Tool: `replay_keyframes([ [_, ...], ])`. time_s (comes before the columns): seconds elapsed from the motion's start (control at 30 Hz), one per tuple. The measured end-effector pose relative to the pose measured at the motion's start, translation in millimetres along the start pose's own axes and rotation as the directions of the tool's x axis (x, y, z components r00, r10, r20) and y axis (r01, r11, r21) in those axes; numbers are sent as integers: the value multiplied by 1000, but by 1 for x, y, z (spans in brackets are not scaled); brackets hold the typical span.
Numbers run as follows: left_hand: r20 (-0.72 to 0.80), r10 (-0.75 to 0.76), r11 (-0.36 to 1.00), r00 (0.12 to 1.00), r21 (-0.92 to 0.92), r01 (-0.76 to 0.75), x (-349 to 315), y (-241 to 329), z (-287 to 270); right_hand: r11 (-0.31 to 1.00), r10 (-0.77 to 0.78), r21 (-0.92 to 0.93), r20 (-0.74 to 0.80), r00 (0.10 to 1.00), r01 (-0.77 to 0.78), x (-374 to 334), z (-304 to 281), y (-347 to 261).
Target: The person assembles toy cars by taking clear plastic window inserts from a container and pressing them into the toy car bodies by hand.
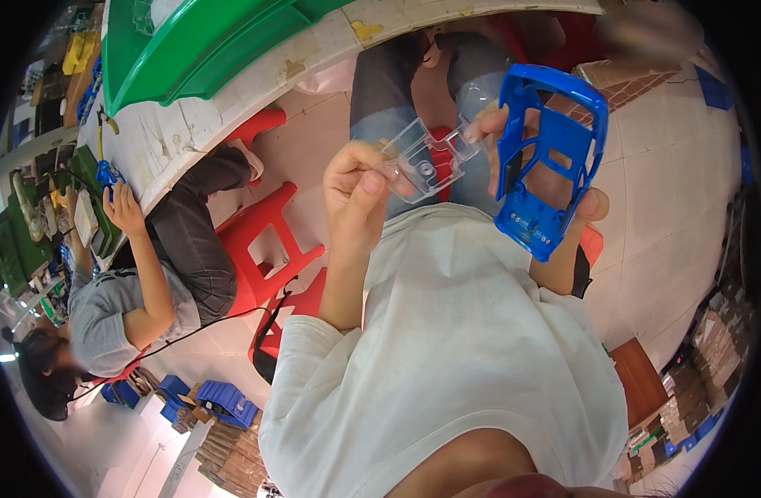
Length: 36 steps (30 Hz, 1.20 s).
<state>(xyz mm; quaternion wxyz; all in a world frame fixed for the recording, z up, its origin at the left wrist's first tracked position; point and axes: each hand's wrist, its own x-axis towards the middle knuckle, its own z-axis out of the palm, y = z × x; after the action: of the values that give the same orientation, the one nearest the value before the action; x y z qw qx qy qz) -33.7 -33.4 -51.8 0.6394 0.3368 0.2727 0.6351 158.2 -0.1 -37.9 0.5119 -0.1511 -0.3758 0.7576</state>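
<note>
My left hand [359, 187] pinches a clear plastic window piece [426, 168], a thin moulded frame with a small round boss, between thumb and fingers. To its right, my right hand [592, 205] holds a glossy blue plastic toy car body shell [546, 158]. The shell is tilted on end, its openings and hollow inside showing. Fingers of that hand reach past the shell's left edge, close to the clear piece's far end; whether they touch it I cannot tell. Both parts are held up above my lap, the clear piece just left of the shell and outside it.
A large green tray [206, 54] sits on the worn white table [168, 145] at the far left. Red plastic stools [268, 228] stand below. A co-worker in a grey shirt [119, 311] sits at the left, one hand over small blue parts. Blue bins [227, 402] are lower left.
</note>
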Motion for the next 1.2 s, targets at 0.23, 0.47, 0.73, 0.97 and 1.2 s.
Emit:
replay_keyframes([
  [0.23, -132, -11, 982, 991, 183, 36, 6, 5, -6, 989, -75, 130, 50, 996, 68, 1, -7, 4],
  [0.47, -6, -12, 950, 1000, 312, 13, 18, 19, 8, 992, -80, 108, 67, 995, 73, 2, -4, 12],
  [0.73, 275, -306, 856, 912, 499, 137, 38, 43, 25, 985, 110, 144, -124, 986, -92, -26, 0, 20],
  [0.97, 54, -41, 869, 998, 495, 9, 34, 35, 31, 989, 85, 109, 97, 992, -95, -10, 13, 14],
  [1.2, 2, 95, 872, 995, 483, -84, 33, 33, 37, 985, 64, 154, 73, 995, -75, -26, 18, 24],
])
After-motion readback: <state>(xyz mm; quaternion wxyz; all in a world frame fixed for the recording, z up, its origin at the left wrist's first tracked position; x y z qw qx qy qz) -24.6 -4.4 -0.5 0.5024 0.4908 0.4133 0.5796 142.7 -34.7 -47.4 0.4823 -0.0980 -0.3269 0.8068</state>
